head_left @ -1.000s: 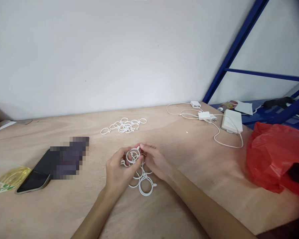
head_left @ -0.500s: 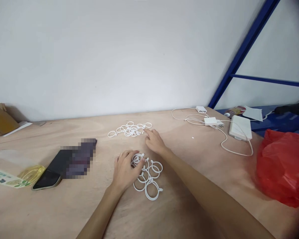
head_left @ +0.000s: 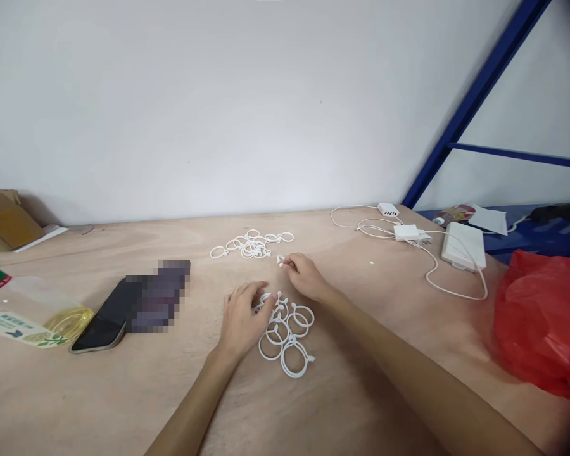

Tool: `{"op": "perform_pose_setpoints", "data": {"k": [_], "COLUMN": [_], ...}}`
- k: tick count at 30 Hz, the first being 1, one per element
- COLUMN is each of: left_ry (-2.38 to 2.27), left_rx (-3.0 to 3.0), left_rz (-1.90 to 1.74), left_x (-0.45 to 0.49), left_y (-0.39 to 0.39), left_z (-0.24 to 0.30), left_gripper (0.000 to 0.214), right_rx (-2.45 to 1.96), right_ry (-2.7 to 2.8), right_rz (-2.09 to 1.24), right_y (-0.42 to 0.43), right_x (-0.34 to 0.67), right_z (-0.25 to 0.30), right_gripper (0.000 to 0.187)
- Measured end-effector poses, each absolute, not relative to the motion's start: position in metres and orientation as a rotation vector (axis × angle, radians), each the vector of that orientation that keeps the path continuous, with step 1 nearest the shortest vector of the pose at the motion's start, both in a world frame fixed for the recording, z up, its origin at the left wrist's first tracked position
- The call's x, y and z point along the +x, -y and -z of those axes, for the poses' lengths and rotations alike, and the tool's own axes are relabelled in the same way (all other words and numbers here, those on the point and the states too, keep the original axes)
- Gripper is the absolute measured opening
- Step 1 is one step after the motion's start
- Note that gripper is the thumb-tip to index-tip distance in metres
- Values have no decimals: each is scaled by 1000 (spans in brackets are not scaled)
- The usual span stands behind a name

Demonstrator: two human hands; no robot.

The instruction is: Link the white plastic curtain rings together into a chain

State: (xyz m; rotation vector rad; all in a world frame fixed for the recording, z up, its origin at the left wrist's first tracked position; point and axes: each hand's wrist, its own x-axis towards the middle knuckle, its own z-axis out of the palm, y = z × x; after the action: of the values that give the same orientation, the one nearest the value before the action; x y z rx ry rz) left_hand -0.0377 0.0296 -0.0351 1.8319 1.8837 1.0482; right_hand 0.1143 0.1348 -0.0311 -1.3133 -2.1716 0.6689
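I've got L hand [head_left: 244, 322] curled over the near cluster of white plastic rings [head_left: 287, 337], touching them, can't tell if gripping. R hand [head_left: 305, 277] half-closed, fingertips just beside a small white piece [head_left: 280, 260], grip unclear. 2nd ring pile [head_left: 251, 244] lies further out on plywood table [head_left: 123, 405], phone [head_left: 99, 326] to the L.

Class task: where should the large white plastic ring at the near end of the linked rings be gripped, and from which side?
Grip its near rim, coming from the person's side, over the bare plywood tabletop. The ring lies flat and that rim stands free, while its far side joins the other rings.
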Motion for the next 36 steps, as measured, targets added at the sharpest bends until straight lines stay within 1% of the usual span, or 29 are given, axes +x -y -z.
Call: {"op": "perform_pose_setpoints", "data": {"k": [1, 4, 5, 6, 8, 12, 14, 17, 19, 25, 31, 34, 36], "left_ry": [-1883, -1873, -1851, -1819, -1740, -1653, -1627, -1561, -1541, -1564, -1592, -1575, -1565], "left_rx": [1812, 1817, 1845, 1879, 1939, 1861, 1728, 1618, 1640, 1788, 1895, 1945, 1975], "left_rz": [-1102, -1260, -1298, -1331, -1405, -1554, -1571, -1565, -1574, -1634, -1624, -1631, -1641], "left_x": [-38, -38, -37, -36, -34, -30, -28, -27, -27, -28, -30, -30, -29], "left_y": [-30, -30, -30, -29, -27, -24, -24, -23, -22, -20, -18, -18, -18], "left_z": [36, 37, 37, 36, 35, 35, 36, 37, 38, 35, 33, 32, 31], "left_gripper": [35, 54, 59, 61, 58, 43, 43, 50, 49, 36, 32, 29, 29], "right_rx": [-1264, -962, -857, -778, -675, -574, -558, -512, -482, -509, -534, -560, -564], "right_ry": [2063, 1503, 1326, 1201, 1060, 992, 965, 934, 915, 910, 938, 912, 887], "right_rz": [-861, -1611, -1781, -1887, -2001, -2074, -2089, -2145, -2182, -2177, -2149, -2102, -2069], "right_y": [-127, -101, -93, -86, -75, -68, -68, -67, -66, -65, -65, -65, -66], "right_x": [114, 113, 113, 113, 113, 114, 116, 117, 116, 115, 114, 113, 113], "right_z": [30, 25, 23, 21, 15, 9, 9, 11, 13, 12, 14, 16, 17], "right_gripper": [18, 20, 22, 23, 23, 19, 19, 18, 16, 15, 17, 15, 24]}}
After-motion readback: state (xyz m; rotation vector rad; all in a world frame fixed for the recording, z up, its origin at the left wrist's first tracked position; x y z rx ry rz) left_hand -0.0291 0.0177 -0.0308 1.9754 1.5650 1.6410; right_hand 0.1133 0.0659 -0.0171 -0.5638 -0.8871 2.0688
